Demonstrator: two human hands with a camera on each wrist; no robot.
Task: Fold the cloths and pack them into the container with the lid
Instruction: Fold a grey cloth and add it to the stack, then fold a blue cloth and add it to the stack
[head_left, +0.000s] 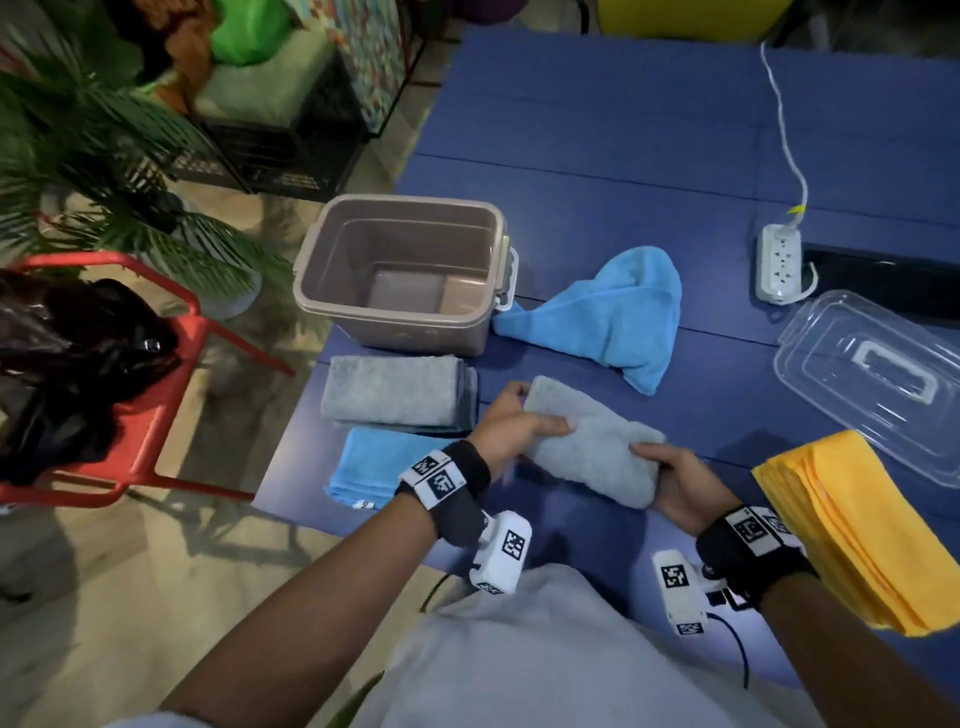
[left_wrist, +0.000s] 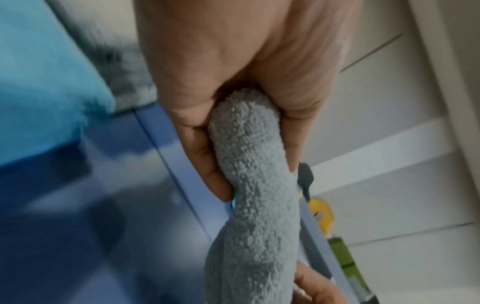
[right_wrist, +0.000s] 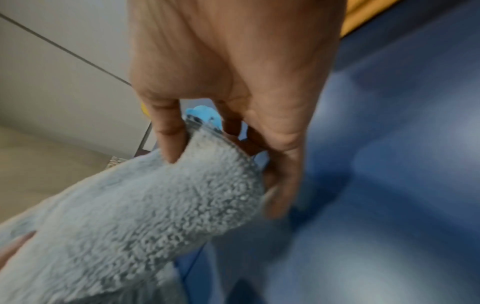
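The left hand (head_left: 511, 423) gripped one end of a folded grey cloth (head_left: 589, 449), thumb on top and fingers curled beneath; the left wrist view showed the pile bunched in its clasp. The right hand (head_left: 675, 486) pinched the opposite end, fingers wrapped round the edge. The cloth hung between them just above the blue tabletop (head_left: 649, 171), slanting from 10 o'clock to 4 o'clock.

At 9 o'clock of the left hand lay a stack of folded grey cloths (head_left: 397, 392), with a folded blue cloth (head_left: 376, 467) just nearer, partly under it. At 11 o'clock stood the open brown container (head_left: 400, 273), nothing inside. A crumpled blue cloth (head_left: 618, 317) touched its right side. At 2 o'clock of the right hand rested the clear lid (head_left: 878, 384); at 4 o'clock, folded yellow cloths (head_left: 857, 530). A white power strip (head_left: 779, 265) lay at 1 o'clock.
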